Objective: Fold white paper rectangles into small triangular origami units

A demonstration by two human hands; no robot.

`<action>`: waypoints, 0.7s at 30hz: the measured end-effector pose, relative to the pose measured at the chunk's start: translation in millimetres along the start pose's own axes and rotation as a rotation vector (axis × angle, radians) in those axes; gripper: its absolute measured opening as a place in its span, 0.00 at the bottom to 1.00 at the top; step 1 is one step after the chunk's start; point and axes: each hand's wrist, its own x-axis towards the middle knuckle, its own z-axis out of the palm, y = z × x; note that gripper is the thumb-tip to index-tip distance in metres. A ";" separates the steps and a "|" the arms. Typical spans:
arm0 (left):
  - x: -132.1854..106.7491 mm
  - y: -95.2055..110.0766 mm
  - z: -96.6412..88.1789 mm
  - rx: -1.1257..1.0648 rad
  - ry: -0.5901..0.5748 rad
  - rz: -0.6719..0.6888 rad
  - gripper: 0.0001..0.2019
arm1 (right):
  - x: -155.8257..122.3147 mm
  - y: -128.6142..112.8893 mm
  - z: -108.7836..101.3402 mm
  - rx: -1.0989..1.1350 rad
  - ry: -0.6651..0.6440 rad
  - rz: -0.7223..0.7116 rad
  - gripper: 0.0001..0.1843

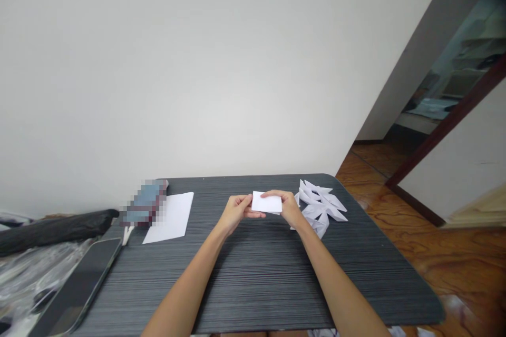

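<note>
Between my two hands, above the table, is a small white rectangle of folded paper (264,205). My left hand (237,211) pinches its left end, thumb on top and fingers beneath. My right hand (289,207) grips the right end, with fingers lying across the upper face. Just right of my right hand lies a group of folded white paper pieces (322,202) with pointed ends, partly hidden behind that hand and wrist. The underside of the held paper cannot be seen.
White sheets (172,218) lie at the left of the dark table (261,284), beside a blurred-out object (146,202). A dark flat device resembling a phone or tablet (81,287) rests at the left edge. Behind stands a white wall (221,63); wooden floor (395,221) shows at right.
</note>
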 end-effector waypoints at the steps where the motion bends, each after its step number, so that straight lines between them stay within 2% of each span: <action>1: -0.4 -0.1 0.1 0.008 -0.005 -0.001 0.17 | -0.1 -0.6 -0.4 -0.006 0.000 -0.008 0.12; 16: -1.9 -0.4 3.6 0.100 -0.026 -0.041 0.17 | -1.7 0.1 -0.4 -0.137 -0.001 -0.076 0.15; 21: -1.7 0.5 2.7 0.144 -0.053 -0.021 0.18 | -1.0 -2.8 -6.7 -0.163 -0.074 -0.066 0.15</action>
